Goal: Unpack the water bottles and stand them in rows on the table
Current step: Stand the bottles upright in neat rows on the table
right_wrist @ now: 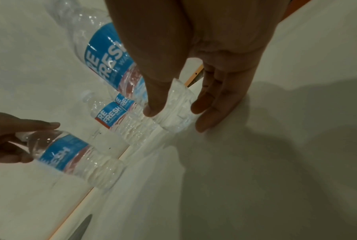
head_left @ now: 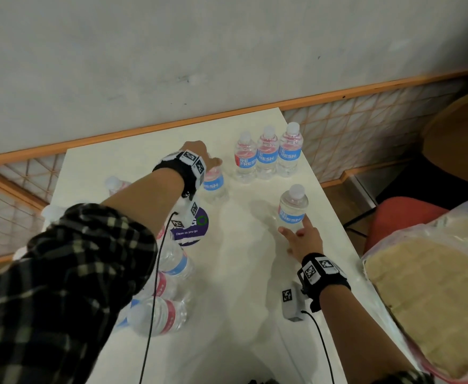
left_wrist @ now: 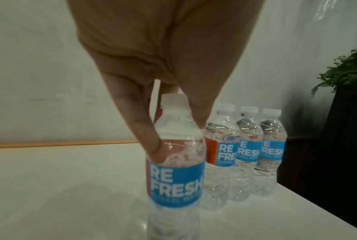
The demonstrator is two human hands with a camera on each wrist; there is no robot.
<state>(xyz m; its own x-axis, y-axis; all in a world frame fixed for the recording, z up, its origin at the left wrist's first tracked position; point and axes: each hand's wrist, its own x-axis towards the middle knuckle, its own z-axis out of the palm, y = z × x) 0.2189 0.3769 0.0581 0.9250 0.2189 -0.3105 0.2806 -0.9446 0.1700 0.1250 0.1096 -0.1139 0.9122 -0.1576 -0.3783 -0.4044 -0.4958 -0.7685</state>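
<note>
Table (head_left: 241, 273) surface carries everything: 3 standing bottles (head_left: 267, 156) sit shoulder to shoulder at upper centre of the head view, starting a row. Unplaced bottles (head_left: 160, 314) lie at lower left. Your left hand (head_left: 196, 153) grips a 4th bottle (head_left: 213, 184) high at its shoulder, fingers curled, likely so it sets down upright left of the row. Your right hand (head_left: 303, 239), fingers nearly straight, touches the base of a 5th bottle (head_left: 292, 207), seemingly steadying it.
</note>
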